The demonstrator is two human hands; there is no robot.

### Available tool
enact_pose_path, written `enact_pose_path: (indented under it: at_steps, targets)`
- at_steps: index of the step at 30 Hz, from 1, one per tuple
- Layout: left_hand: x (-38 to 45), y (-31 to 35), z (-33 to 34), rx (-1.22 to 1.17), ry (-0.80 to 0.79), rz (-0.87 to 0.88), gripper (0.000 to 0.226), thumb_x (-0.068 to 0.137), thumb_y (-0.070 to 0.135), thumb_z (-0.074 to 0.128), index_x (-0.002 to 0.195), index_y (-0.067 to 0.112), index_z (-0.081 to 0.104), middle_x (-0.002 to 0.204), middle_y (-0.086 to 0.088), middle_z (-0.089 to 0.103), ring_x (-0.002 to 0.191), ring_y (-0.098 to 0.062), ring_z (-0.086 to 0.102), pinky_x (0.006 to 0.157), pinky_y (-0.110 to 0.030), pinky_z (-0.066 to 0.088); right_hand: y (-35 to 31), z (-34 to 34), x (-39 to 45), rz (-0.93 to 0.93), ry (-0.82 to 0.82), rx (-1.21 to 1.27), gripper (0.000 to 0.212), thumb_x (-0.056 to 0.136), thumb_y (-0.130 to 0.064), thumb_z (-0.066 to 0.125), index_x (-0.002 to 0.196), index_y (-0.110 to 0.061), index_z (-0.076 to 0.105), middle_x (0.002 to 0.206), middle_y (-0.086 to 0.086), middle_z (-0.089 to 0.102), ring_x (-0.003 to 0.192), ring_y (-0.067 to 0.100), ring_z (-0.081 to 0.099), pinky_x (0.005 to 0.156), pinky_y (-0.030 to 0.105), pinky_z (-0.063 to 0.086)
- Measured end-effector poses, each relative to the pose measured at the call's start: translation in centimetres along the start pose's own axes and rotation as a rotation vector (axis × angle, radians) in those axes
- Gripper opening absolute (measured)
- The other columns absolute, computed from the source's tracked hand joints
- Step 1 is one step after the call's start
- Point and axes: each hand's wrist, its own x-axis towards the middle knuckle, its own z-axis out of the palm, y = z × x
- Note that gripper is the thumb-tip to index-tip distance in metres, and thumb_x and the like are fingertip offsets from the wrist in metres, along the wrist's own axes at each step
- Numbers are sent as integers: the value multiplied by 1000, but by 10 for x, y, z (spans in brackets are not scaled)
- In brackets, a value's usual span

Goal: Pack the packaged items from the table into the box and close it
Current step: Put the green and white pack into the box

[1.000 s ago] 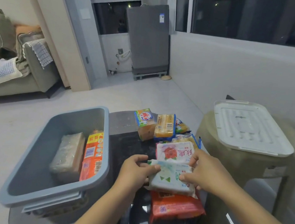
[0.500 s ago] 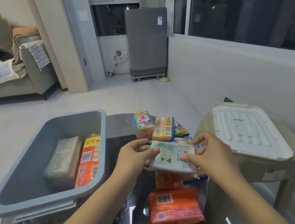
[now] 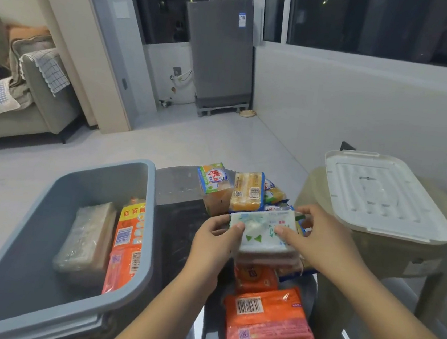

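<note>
Dim evening light fills the tiled room, and the dark glossy worktop sits low in front of me with the packing spread across it. Fingers of my left hand curl closed over the left end of a white-and-green packet, and my right hand pinches its right end, so both hands grip it, raised just above the pile. Under it I seem to carry a second, pinkish pack as well, though I cannot tell for sure.

Directly below lie two orange packs nearer me, and beyond my knuckles stand a green-topped soap bar and a yellow bar with a barcode, with smaller packets wedged behind them, too hidden to count.

To my left the grey box stands open beside the worktop, holding only a clear-wrapped block and an orange-red pack upright against its right wall. On my right the white lid rests flat on a beige stool, well apart from the box.

I judge the job barely a third done: two items packed, one in hand, at least five more waiting, and the lid not yet fitted.
</note>
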Motion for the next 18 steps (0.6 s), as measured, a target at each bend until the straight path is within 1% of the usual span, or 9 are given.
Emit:
enact_pose_path:
  at_steps: [2,5,9,10,12,14,16,18]
  targets:
    - [-1,0,0,-1,-46,-41,33,89,29,61,122,24,58,111,-2,70,88,-14,71,68,-28,60,3,1,0,24,-71,11,56,75,-54,63,120,-25,48,84,-16,54,72,3,55,50,20,39]
    - [-3,2,0,4,-105,-48,30,92,31,56,121,29,60,107,2,73,84,-10,73,62,-24,58,6,3,1,65,-142,120,53,82,-50,59,125,-24,43,86,-14,60,69,0,60,48,21,48]
    - [-8,7,4,4,-147,-58,30,91,31,58,120,26,63,105,-2,75,92,-17,72,73,-30,56,4,7,-2,101,-170,230,51,87,-46,53,131,-28,36,91,-12,59,72,2,63,47,18,47]
    - [-10,7,4,-8,-149,-58,30,90,30,60,119,24,63,104,-3,75,91,-17,72,71,-29,56,4,7,-4,106,-162,249,50,88,-44,53,132,-27,37,91,-12,58,73,2,63,47,18,46]
    - [-15,10,4,-46,-156,-56,30,87,28,64,116,22,65,100,-4,76,78,-13,74,59,-24,56,4,5,-6,109,-143,278,46,88,-41,53,129,-26,40,91,-12,58,77,6,63,49,20,47]
    - [-22,13,3,-76,-154,-57,29,84,28,67,113,22,66,97,-4,77,66,-8,73,51,-20,54,3,2,-7,113,-121,323,45,87,-41,56,127,-26,43,98,-6,62,85,12,65,55,24,49]
    - [-29,18,1,-79,-151,-49,28,83,30,68,110,25,66,96,-1,77,64,-6,72,51,-21,54,-1,-1,-10,106,-98,371,46,86,-42,57,128,-27,44,104,-2,64,90,15,65,61,26,50]
    - [-36,25,-1,-88,-164,-15,26,83,32,68,108,25,67,95,1,77,63,-5,71,51,-22,53,-10,-4,-15,75,-76,421,46,85,-44,57,127,-29,45,102,-4,63,88,11,64,60,25,49]
